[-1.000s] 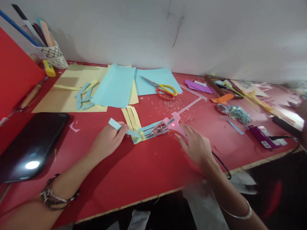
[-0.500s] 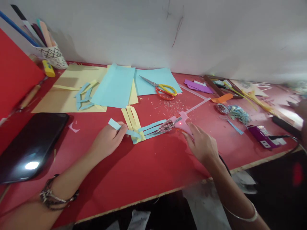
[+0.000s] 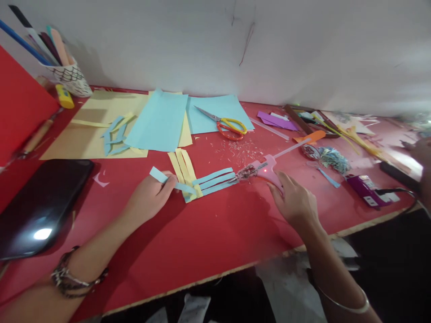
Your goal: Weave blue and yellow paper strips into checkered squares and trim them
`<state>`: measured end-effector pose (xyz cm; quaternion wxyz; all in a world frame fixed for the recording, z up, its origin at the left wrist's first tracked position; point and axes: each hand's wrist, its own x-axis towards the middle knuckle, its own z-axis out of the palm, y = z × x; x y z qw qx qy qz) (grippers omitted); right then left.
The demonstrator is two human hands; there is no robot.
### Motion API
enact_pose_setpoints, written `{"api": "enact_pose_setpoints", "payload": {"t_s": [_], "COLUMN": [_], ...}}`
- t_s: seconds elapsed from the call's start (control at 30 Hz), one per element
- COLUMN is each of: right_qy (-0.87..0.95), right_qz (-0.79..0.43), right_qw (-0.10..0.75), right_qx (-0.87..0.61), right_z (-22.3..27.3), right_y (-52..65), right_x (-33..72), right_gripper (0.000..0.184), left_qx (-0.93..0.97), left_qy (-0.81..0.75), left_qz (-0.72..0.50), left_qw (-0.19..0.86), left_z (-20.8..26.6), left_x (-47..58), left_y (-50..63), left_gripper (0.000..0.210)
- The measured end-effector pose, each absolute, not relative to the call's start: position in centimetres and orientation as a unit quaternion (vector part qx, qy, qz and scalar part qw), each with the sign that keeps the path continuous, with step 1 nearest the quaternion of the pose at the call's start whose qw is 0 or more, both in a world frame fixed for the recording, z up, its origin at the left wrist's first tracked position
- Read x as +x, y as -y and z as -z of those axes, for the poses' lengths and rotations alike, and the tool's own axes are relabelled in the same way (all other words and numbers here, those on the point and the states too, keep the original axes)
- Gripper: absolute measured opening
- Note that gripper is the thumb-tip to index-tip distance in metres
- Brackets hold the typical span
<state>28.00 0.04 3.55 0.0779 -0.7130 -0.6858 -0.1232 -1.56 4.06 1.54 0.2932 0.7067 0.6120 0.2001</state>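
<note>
A light blue paper strip (image 3: 158,175) is pinched in my left hand (image 3: 151,195); its far end lies over the joined corner of the cut paper. That corner joins yellow paper strips (image 3: 182,166), which point away from me, with blue paper strips (image 3: 215,179), which point right. My right hand (image 3: 296,199) is wrapped around the handle of a pink hot glue gun (image 3: 271,172) with a small red light lit. Its crusted nozzle points left, close to the ends of the blue strips. A clear glue stick sticks out of its back.
Scissors (image 3: 230,128) rest at the back on blue sheets (image 3: 161,121). A black tablet-like object (image 3: 43,206) lies at left, near a pen cup (image 3: 72,78). On the right are a purple power box (image 3: 365,190), a thread bundle (image 3: 333,160) and another person's hand (image 3: 422,152).
My right hand has drawn the glue gun to the right, away from the strips' joined corner. My left hand keeps its pinch on the blue strip in nearly the same place.
</note>
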Motion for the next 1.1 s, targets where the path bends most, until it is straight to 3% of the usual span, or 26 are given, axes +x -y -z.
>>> {"api": "enact_pose_setpoints", "payload": {"t_s": [0.57,0.83,1.1], "right_qy": [0.659,0.682,0.738], "right_qz": [0.175,0.142,0.087], "right_qw": [0.072,0.133,0.101], "right_qx": [-0.728,-0.705,-0.661], "right_z": [-3.7,-3.6,-2.8], "right_y": [0.1,0.4,0.2], "right_x": [29.5,27.8,24.9], "right_gripper": [0.035,0.048,0.041], "left_qx": [0.707,0.705,0.696], "left_qy": [-0.610,-0.614,-0.619], "left_qz": [-0.206,-0.197,-0.186], "left_qw": [0.292,0.296,0.312], "left_z": [-1.3,-1.5,-1.6], "left_x": [-1.7,-1.6,-1.6], "left_y": [-4.0,-4.0,-4.1], "left_gripper": [0.028,0.029,0.027]}}
